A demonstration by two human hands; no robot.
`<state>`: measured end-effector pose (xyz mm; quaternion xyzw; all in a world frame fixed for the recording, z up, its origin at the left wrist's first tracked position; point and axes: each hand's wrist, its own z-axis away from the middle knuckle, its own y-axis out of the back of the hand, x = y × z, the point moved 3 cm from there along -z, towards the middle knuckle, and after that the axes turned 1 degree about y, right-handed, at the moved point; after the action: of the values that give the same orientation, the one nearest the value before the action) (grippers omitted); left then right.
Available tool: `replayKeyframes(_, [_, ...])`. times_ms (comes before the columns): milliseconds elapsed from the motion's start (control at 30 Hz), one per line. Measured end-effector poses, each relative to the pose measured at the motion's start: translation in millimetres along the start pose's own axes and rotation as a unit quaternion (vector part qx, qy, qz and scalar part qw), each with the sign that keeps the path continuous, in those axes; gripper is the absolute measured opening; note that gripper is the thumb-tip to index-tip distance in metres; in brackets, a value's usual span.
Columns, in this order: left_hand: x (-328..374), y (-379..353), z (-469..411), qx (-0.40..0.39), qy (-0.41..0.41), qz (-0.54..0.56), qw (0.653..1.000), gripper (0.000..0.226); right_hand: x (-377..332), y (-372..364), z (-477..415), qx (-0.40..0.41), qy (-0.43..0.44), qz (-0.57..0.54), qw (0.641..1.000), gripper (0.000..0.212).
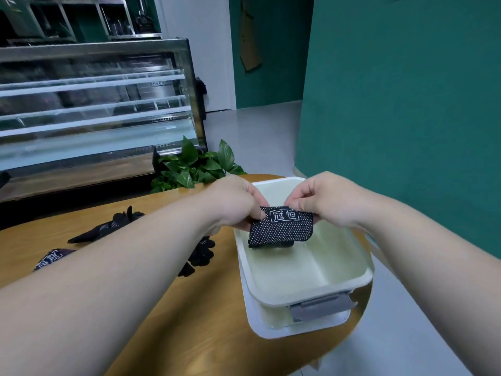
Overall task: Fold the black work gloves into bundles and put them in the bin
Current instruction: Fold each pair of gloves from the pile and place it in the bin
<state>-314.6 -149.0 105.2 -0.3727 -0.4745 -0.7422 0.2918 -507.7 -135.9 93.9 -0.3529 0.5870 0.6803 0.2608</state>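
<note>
Glove bundle (280,226) crosswise over bin (309,270)

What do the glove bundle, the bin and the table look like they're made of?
Bundle: black knit fabric, seemingly, with white printed grip dots. Bin: probably plastic, smooth, cream, faintly glossy, moulded rim. Table: wood or wood-look laminate; grain shows, slight sheen.
</note>
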Motion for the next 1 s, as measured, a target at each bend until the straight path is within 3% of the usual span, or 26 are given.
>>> replayKeyframes(133, [3,-17,-18,-0.053,-0.009,-0.184,0.981,0.015,12,-5,-11,-0.045,-0.036,0.091,0.994,0.022])
replayKeyframes(300, [6,-40,-43,-0.071,-0.027,-0.481,0.873,0.029,25,-33,-29,-0.105,-0.057,0.247,0.962,0.021])
replayKeyframes(400, [1,-59,-53,-0.088,-0.028,-0.564,0.821,0.016,35,-47,-37,-0.126,-0.062,0.287,0.947,0.024])
replayKeyframes(533, [-14,-77,-64,-0.116,-0.014,-0.611,0.783,0.019,46,-54,-43,-0.140,-0.057,0.299,0.942,0.023])
replayKeyframes(767, [-34,-84,-87,-0.124,0.034,-0.600,0.789,0.027,59,-69,-53,-0.127,-0.043,0.357,0.924,0.021])
replayKeyframes(833, [-40,-83,-93,-0.102,0.049,-0.589,0.800,0.017,59,-69,-56,-0.111,-0.046,0.348,0.930,0.022])
replayKeyframes(1000, [-47,-83,-101,-0.102,0.060,-0.569,0.814,0.031,59,-74,-54,-0.139,-0.074,0.306,0.939,0.027])
